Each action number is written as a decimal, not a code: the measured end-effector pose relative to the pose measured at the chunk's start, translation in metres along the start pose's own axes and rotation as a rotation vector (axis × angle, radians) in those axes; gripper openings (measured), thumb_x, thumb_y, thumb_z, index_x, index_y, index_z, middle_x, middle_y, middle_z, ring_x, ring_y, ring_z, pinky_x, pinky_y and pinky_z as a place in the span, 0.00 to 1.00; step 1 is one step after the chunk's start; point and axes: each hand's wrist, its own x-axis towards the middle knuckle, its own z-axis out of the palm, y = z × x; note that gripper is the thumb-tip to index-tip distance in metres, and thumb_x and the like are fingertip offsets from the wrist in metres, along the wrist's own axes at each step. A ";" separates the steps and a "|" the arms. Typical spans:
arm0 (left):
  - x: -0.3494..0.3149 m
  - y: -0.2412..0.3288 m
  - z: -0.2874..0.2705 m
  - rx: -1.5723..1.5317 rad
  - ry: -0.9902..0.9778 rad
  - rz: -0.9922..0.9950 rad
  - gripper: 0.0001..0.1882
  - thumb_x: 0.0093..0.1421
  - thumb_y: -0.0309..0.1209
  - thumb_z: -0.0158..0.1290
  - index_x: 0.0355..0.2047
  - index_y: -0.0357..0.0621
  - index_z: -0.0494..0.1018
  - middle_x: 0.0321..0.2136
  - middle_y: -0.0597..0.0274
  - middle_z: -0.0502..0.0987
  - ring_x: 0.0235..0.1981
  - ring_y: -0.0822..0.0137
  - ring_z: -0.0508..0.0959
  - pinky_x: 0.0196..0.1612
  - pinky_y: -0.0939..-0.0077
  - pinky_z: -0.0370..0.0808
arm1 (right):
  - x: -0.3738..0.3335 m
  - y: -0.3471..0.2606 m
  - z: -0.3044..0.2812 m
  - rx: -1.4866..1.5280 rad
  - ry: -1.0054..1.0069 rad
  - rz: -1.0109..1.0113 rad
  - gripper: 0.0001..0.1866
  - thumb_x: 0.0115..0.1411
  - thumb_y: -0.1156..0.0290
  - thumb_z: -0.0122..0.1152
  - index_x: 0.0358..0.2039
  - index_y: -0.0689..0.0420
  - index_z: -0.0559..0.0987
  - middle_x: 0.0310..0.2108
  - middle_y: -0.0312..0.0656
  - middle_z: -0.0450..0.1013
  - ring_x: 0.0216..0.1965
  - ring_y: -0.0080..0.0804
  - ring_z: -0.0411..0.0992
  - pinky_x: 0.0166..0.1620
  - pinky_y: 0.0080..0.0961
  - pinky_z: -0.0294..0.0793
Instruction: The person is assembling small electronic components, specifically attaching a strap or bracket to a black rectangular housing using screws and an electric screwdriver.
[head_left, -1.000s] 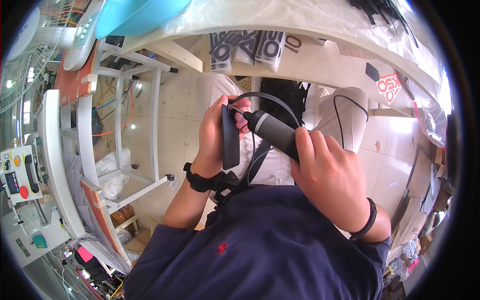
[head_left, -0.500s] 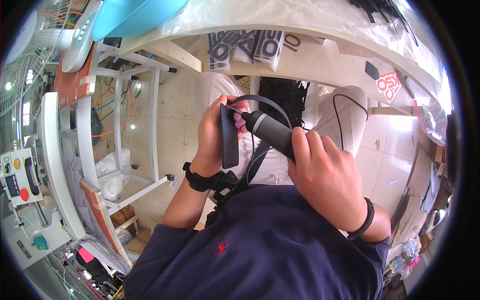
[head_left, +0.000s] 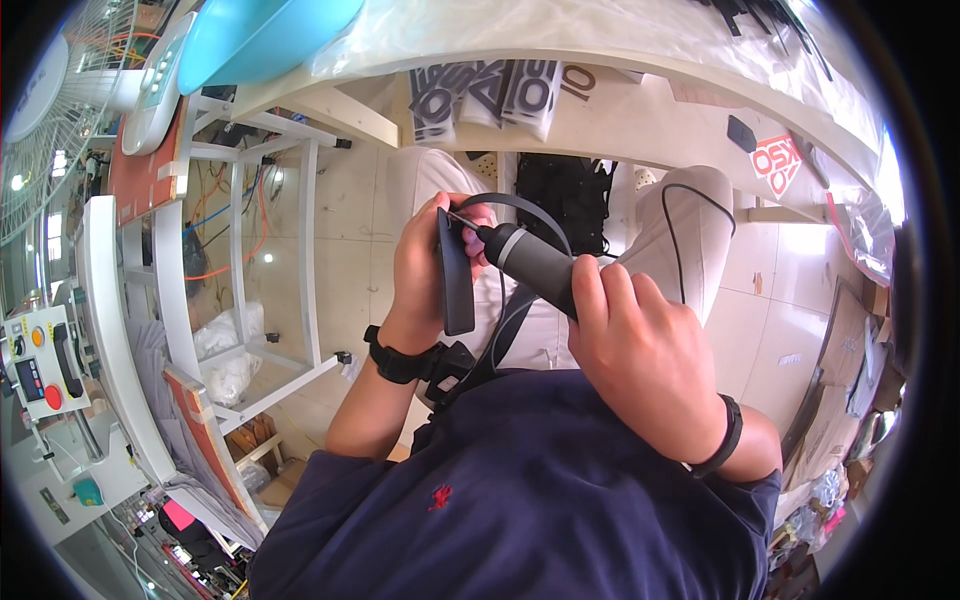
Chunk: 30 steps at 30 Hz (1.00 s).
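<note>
My left hand (head_left: 413, 262) is closed around a flat black strap (head_left: 457, 285), whose broad end hangs toward my wrist. A narrower curved length of black band arches from the fingers over to the right. In my right hand (head_left: 648, 345) is a dark grey cylindrical electric screwdriver (head_left: 535, 265) with a light ring near its nose. Its thin metal tip reaches the strap's upper part beside my left fingertips. Exactly where the tip meets the strap is hard to make out.
A bench (head_left: 600, 120) with bagged printed items on its lower shelf stands ahead. A blue basin (head_left: 260, 40) sits at far left, near a white fan (head_left: 50, 90) and metal frame (head_left: 310, 250). A black cord (head_left: 680, 245) loops over my right knee.
The screwdriver and my right hand have shifted slightly left. The strap stays in my left hand in nearly the same pose, and the surroundings shift a little in view.
</note>
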 end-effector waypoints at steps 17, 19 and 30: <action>0.017 -0.001 0.011 0.005 0.030 -0.111 0.20 0.74 0.42 0.42 0.40 0.34 0.73 0.24 0.65 0.70 0.23 0.74 0.67 0.31 0.76 0.69 | -0.006 0.019 0.013 0.191 -0.004 0.108 0.14 0.55 0.71 0.61 0.41 0.63 0.73 0.27 0.40 0.70 0.23 0.31 0.74 0.22 0.27 0.72; 0.027 -0.005 0.002 0.011 -0.050 -0.116 0.19 0.74 0.39 0.41 0.41 0.34 0.73 0.24 0.66 0.70 0.22 0.74 0.67 0.30 0.77 0.68 | -0.015 0.031 0.012 0.491 -0.169 0.196 0.15 0.57 0.68 0.62 0.41 0.63 0.72 0.29 0.46 0.72 0.25 0.44 0.76 0.26 0.37 0.75; 0.115 -0.047 0.013 0.638 -0.074 -0.347 0.23 0.69 0.38 0.50 0.54 0.30 0.69 0.44 0.52 0.75 0.38 0.63 0.79 0.36 0.66 0.82 | -0.065 0.066 0.000 0.699 -0.135 0.672 0.22 0.53 0.66 0.67 0.46 0.61 0.75 0.31 0.56 0.77 0.33 0.57 0.76 0.36 0.43 0.75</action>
